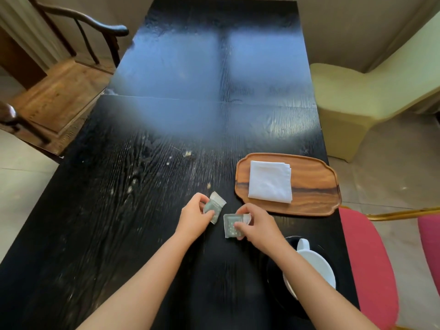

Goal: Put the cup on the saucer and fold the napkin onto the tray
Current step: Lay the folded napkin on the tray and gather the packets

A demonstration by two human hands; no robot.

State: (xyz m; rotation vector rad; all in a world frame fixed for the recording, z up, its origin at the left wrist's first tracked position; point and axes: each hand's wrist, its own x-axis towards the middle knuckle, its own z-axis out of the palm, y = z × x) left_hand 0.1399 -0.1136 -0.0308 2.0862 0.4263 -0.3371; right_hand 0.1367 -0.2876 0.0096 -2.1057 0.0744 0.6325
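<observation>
A white napkin [270,181] lies folded into a square on the left part of the wooden tray [314,186]. A white cup [314,265] stands on a black saucer [276,277] near the table's right front edge, partly hidden by my right forearm. My left hand [194,216] pinches a small greenish packet [214,206] just left of the tray. Beside it, my right hand [256,222] pinches a second small greenish packet [232,226] above the table top.
The long black table [190,103] stretches away, with crumbs near the middle. A wooden armchair [54,75] stands at the left, a pale yellow chair [357,91] at the right, and a pink chair [371,258] close by the cup.
</observation>
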